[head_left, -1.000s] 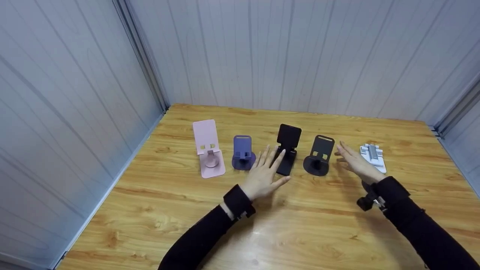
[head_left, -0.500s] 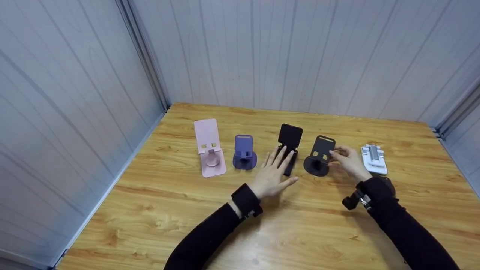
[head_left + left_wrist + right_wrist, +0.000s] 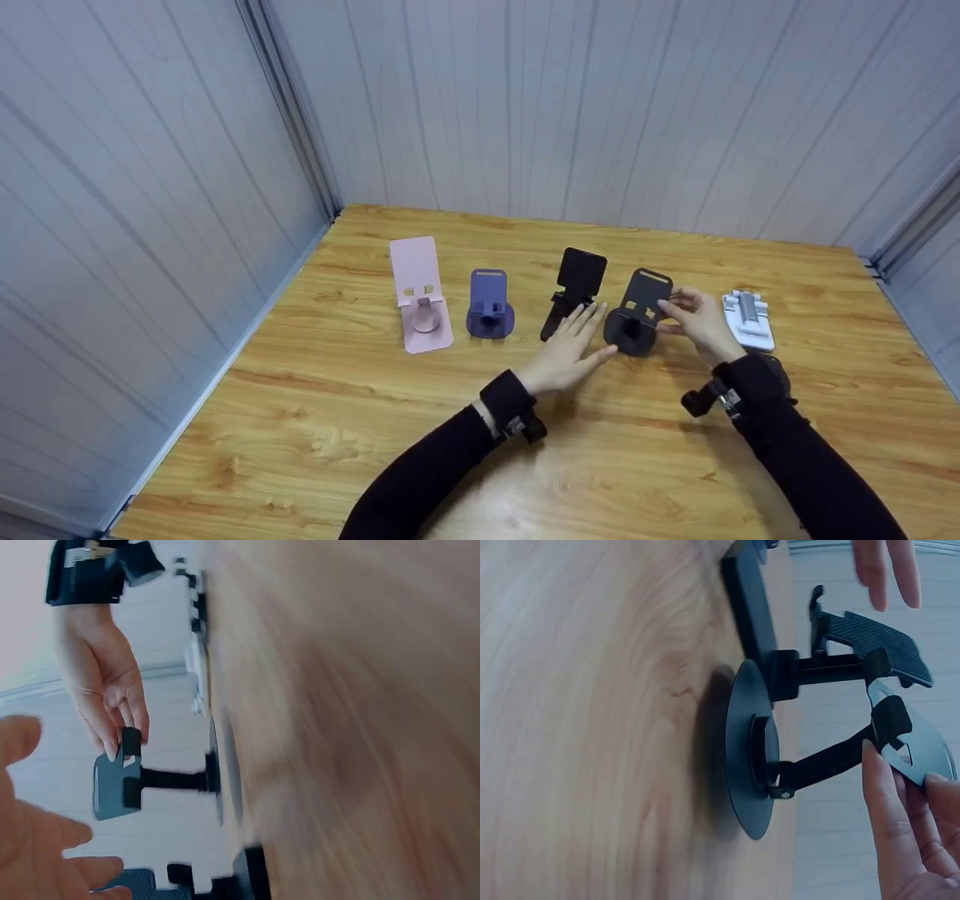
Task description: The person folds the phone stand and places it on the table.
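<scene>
My right hand pinches the right edge of the upright plate of a dark grey phone stand. In the right wrist view, the thumb and fingertips are on that plate, while the round base is low over the wood. My left hand reaches in from the left with straight fingers, holding nothing. Its thumb tip is close to the grey stand's base, and its fingers overlap the foot of a black phone stand. The left wrist view shows the pinched plate from the other side.
A purple phone stand and a pink one stand to the left on the wooden table. A white folded stand lies beyond my right hand. Pale panel walls enclose the table's back and sides.
My right hand has moved left and taken hold of the grey stand's plate. My left hand has slid right; the black stand's foot now points further left. The grey stand has shifted slightly.
</scene>
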Demonstrator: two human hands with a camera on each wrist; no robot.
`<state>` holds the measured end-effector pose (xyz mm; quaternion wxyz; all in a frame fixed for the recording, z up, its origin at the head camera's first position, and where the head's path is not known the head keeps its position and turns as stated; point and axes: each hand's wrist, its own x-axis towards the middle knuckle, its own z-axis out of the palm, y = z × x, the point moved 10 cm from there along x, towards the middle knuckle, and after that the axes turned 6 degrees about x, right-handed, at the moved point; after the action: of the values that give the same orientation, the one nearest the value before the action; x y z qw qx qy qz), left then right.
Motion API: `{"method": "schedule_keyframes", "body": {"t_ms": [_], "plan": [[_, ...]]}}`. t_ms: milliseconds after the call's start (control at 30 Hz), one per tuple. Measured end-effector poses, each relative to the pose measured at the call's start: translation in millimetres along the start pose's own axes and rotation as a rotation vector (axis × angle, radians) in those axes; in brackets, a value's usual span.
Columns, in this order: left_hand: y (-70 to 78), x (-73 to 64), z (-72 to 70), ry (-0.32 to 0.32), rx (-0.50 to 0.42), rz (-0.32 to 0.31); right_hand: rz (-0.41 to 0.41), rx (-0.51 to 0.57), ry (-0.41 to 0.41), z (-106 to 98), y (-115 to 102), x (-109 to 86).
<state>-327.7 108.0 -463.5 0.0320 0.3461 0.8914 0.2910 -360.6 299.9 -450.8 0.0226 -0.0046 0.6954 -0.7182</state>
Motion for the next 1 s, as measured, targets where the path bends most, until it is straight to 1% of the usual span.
{"method": "schedule_keyframes", "body": {"t_ms": [33, 100, 167, 233, 267, 333, 433, 467, 500, 633, 667, 700, 733, 833, 867, 1000], "plan": [[-7.4, 5.1, 6.2, 0.026, -0.043, 0.007, -0.008, -0.014, -0.004, -0.5, -2.2, -1.4], [-18.2, 13.7, 13.2, 0.062, -0.145, 0.018, -0.023, -0.037, -0.018, -1.1, -6.6, -3.7], [-29.1, 21.9, 19.2, 0.088, -0.258, 0.009, -0.037, -0.05, -0.029, -1.0, -12.0, -6.8], [-40.8, 30.6, 26.0, 0.115, -0.338, -0.003, -0.05, -0.046, -0.043, -0.8, -17.4, -9.3], [-41.4, 31.8, 24.3, 0.108, -0.399, -0.02, -0.058, -0.043, -0.05, -0.3, -20.3, -10.7], [-46.6, 34.1, 26.5, 0.1, -0.504, -0.056, -0.079, -0.043, -0.062, 1.2, -27.4, -14.6], [-51.3, 34.8, 30.3, 0.074, -0.59, -0.114, -0.103, -0.039, -0.088, 5.3, -37.0, -19.8], [-48.3, 32.9, 27.8, 0.063, -0.634, -0.137, -0.111, -0.042, -0.094, 6.9, -40.2, -21.7], [-43.1, 30.0, 24.8, 0.05, -0.696, -0.154, -0.117, -0.039, -0.099, 8.6, -43.0, -23.3], [-21.9, 20.6, 16.8, 0.002, -0.981, -0.235, -0.137, -0.024, -0.12, 16.2, -51.5, -28.4], [-17.7, 18.0, 15.5, -0.004, -1.057, -0.269, -0.142, -0.029, -0.124, 17.9, -53.2, -29.8], [-17.1, 16.6, 16.7, -0.008, -1.123, -0.296, -0.146, -0.032, -0.128, 19.5, -54.5, -31.2], [-18.1, 16.4, 18.0, -0.004, -1.167, -0.319, -0.148, -0.036, -0.131, 21.1, -55.4, -32.5], [-24.1, 16.1, 20.1, 0.021, -1.243, -0.359, -0.153, -0.051, -0.139, 24.1, -57.1, -36.7], [-26.5, 16.6, 20.7, 0.026, -1.246, -0.362, -0.155, -0.052, -0.143, 25.1, -57.5, -38.1], [-32.3, 17.4, 19.9, 0.05, -1.188, -0.346, -0.163, -0.058, -0.16, 29.3, -58.3, -42.7]]}}
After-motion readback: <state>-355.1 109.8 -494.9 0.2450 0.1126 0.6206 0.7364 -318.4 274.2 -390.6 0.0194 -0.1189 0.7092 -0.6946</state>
